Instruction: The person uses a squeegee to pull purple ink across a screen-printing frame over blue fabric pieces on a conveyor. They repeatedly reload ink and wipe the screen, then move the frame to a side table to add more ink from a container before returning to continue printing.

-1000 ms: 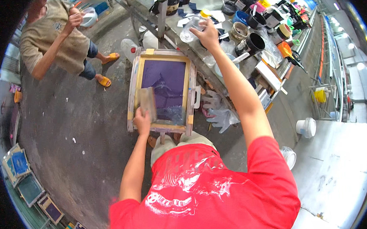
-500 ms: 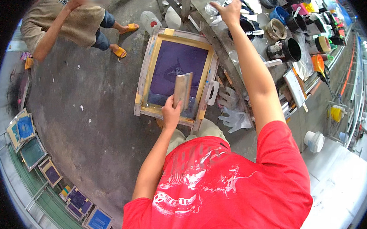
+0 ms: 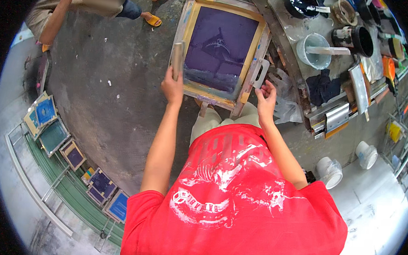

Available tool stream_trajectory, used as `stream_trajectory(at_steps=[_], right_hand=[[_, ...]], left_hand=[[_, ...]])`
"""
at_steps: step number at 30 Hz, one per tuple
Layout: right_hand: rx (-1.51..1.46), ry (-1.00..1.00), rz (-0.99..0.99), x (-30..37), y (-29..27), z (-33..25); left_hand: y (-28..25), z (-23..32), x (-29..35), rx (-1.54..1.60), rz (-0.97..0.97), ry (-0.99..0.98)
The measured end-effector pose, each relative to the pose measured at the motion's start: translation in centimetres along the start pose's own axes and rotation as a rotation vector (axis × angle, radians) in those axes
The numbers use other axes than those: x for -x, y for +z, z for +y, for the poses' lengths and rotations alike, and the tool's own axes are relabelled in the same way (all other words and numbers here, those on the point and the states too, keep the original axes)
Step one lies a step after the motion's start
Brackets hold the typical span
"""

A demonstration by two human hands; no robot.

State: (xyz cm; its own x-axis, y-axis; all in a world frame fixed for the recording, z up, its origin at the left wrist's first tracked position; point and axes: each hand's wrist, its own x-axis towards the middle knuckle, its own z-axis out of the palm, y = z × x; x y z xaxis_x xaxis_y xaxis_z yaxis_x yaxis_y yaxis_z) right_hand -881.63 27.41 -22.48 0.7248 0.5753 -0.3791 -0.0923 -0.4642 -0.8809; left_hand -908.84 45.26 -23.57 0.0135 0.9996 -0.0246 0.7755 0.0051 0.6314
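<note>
My left hand (image 3: 173,86) is closed around a squeegee (image 3: 177,59), a flat greyish-tan bar held upright over the left rail of a screen-printing frame (image 3: 187,25). The frame's mesh (image 3: 220,29) is dark purple with a faint pale design, and a wet-looking dark band (image 3: 211,79) crosses its near end. My right hand (image 3: 266,98) is beside the near right corner, fingers half curled and apart. Its fingertips are by the lower end of a whitish slotted plastic piece (image 3: 260,74) at the right rail; whether they touch it is unclear.
To the right, a cluttered table bears a tub (image 3: 314,50) with a pale spatula, a black bucket (image 3: 354,39), a dark cloth (image 3: 323,86) and metal squeegees (image 3: 337,117). Plastic bags (image 3: 286,104) hang below its edge. Another person in yellow sandals (image 3: 153,20) stands far left. Several screens (image 3: 51,135) line the left.
My right hand has come back from the far table to the frame's near right corner. My left hand has shifted the squeegee from over the mesh to the left rail. The view has tilted nearer.
</note>
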Motion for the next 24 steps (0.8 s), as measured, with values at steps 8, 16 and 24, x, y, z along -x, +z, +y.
stream_trajectory(at_steps=[8,16,24], right_hand=[[-0.1,0.005,0.063,-5.6,3.5,2.3],[-0.16,0.025,0.076,-8.7,5.0,-1.2],[-0.091,0.036,0.233,-9.6,6.0,-0.4]], left_hand=[[5.2,5.4,5.3,0.64,-0.152,-0.104],[3.0,3.2,3.9,0.292,-0.223,0.0],[-0.7,-4.4,-7.4,0.459,-0.086,-0.049]])
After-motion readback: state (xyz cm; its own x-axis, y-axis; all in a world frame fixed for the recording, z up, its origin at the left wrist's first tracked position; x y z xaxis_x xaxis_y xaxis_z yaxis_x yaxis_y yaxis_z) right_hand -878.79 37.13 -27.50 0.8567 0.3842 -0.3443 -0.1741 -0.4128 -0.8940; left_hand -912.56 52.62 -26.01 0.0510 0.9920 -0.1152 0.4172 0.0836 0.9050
